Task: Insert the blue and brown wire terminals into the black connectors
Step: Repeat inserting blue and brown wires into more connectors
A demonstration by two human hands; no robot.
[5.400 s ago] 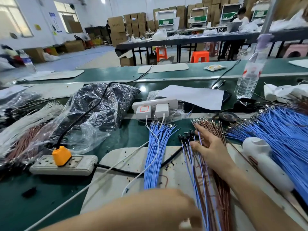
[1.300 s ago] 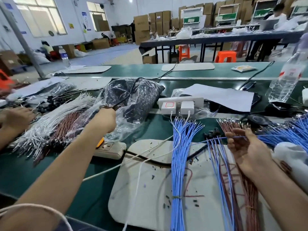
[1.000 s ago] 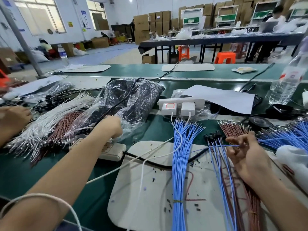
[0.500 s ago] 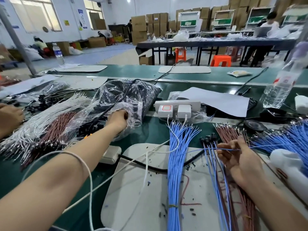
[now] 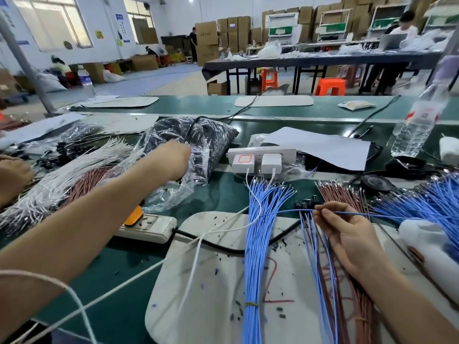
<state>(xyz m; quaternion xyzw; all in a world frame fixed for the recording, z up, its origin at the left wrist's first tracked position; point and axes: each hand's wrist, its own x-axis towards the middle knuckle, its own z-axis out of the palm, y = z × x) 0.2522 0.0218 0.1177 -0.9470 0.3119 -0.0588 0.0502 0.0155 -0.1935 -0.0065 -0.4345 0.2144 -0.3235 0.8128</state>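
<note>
My left hand (image 5: 175,157) reaches into the opening of a clear plastic bag (image 5: 208,137) full of black connectors; its fingers are hidden by the plastic. My right hand (image 5: 347,232) pinches a single blue wire (image 5: 397,215) that runs sideways to the right. Just left of its fingertips lie several black connectors (image 5: 305,203) fitted on blue and brown wires. A tied bundle of blue wires (image 5: 258,234) lies on the white mat (image 5: 211,281). Brown wires (image 5: 340,194) fan out beyond my right hand.
A power strip with an orange plug (image 5: 146,225) sits left of the mat, a charger strip (image 5: 260,157) behind it. A loose blue wire pile (image 5: 437,197), a white tool (image 5: 427,242) and a water bottle (image 5: 417,125) stand right. White and brown wires (image 5: 62,180) and another person's hand (image 5: 12,175) are left.
My left hand moved from beside the power strip forward and into the plastic bag. My right hand stayed near the connectors, still pinching the blue wire.
</note>
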